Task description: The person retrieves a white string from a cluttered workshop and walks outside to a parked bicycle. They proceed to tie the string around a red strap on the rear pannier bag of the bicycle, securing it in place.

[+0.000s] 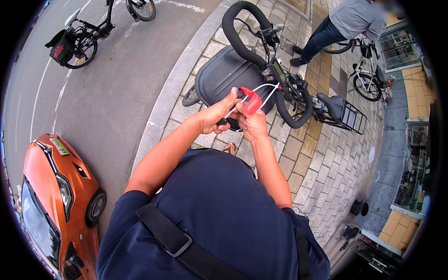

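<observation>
My left hand (218, 112) and my right hand (252, 122) meet in front of my chest, fingers closed. A curved red plastic-looking piece (253, 103) stands up from my right hand's fingers. Looped past it is a thin white cord or strip (267, 97), running between my hands and the bicycle's handlebar area. Something small and black (221, 122) shows at my left fingers; its kind is hidden. Just beyond stands a bicycle with a thick black curved handlebar (239, 39), a small display (278, 72) and a big dark-grey basket or box (228, 77) at its front.
The bicycle's saddle (331, 106) and rear rack (352, 120) reach right over the paving (322, 172). A person in grey (347, 23) stands beyond, near a white bicycle (366, 79). Left of the kerb (161, 105) are an orange car (70, 200) and another bicycle (84, 44).
</observation>
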A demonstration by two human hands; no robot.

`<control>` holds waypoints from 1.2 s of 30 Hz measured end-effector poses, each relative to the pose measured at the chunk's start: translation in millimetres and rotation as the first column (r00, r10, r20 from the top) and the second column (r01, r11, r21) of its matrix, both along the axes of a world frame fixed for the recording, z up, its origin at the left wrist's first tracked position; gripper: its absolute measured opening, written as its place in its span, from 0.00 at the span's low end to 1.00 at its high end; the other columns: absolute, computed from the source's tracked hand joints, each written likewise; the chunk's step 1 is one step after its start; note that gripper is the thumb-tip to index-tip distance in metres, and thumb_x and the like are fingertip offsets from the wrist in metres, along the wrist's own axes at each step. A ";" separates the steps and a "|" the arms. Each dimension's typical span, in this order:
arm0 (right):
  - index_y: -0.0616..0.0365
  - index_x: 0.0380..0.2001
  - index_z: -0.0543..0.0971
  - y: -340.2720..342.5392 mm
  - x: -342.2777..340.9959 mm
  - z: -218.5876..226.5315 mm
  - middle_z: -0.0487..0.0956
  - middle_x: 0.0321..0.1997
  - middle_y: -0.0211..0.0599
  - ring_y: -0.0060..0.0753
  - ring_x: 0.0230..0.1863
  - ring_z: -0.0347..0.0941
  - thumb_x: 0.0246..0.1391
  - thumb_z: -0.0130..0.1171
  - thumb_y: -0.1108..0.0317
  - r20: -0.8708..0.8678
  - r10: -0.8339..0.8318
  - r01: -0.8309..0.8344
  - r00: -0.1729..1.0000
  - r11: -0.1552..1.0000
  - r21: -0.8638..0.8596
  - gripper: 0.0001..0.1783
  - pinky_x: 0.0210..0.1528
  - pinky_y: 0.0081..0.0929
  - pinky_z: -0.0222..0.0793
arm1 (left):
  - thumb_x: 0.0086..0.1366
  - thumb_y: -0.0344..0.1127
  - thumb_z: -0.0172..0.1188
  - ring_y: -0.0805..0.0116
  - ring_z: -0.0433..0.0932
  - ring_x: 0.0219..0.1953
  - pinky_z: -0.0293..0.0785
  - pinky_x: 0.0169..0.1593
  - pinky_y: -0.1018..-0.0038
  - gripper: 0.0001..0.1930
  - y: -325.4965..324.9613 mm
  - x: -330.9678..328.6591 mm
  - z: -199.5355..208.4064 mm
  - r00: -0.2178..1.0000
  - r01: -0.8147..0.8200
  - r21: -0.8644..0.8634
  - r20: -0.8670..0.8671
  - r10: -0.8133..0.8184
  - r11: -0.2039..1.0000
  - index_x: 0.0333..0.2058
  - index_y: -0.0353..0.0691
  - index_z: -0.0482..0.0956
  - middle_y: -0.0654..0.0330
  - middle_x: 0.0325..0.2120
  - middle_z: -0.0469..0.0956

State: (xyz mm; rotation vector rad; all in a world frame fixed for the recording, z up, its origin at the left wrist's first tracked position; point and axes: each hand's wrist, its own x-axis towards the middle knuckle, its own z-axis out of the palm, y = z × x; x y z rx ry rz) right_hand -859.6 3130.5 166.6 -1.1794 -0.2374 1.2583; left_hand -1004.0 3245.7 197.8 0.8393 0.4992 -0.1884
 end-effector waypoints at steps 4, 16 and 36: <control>0.62 0.42 0.82 -0.6 -2.0 1.3 0.86 0.34 0.41 0.19 0.23 0.79 0.61 0.70 0.65 0.016 -0.027 0.027 1.000 1.000 -0.013 0.13 0.16 0.13 0.50 | 0.63 0.88 0.31 0.82 0.54 0.12 0.47 0.14 0.82 0.59 -0.5 -2.0 -0.2 1.000 -0.006 -0.016 0.006 0.006 1.000 0.78 0.47 0.48 0.57 0.50 0.76; 0.59 0.35 0.81 -0.4 12.1 -4.1 0.82 0.28 0.32 0.13 0.15 0.64 0.62 0.68 0.67 -0.279 0.084 -0.090 0.957 0.996 -0.011 0.08 0.14 0.15 0.54 | 0.76 0.58 0.46 0.79 0.68 0.30 0.57 0.25 0.80 0.34 -6.8 11.3 -19.8 0.910 -0.414 0.039 0.013 0.414 0.910 0.69 0.41 0.63 0.63 0.46 0.73; 0.52 0.39 0.78 -26.2 26.1 10.7 0.77 0.29 0.26 0.12 0.18 0.62 0.67 0.65 0.59 -0.372 0.126 -0.143 0.920 0.989 -0.020 0.10 0.17 0.15 0.53 | 0.69 0.32 0.66 0.57 0.81 0.47 0.72 0.56 0.63 0.04 -13.6 3.0 18.0 0.789 -0.595 0.789 0.610 -0.078 0.150 0.40 0.40 0.84 0.59 0.41 0.85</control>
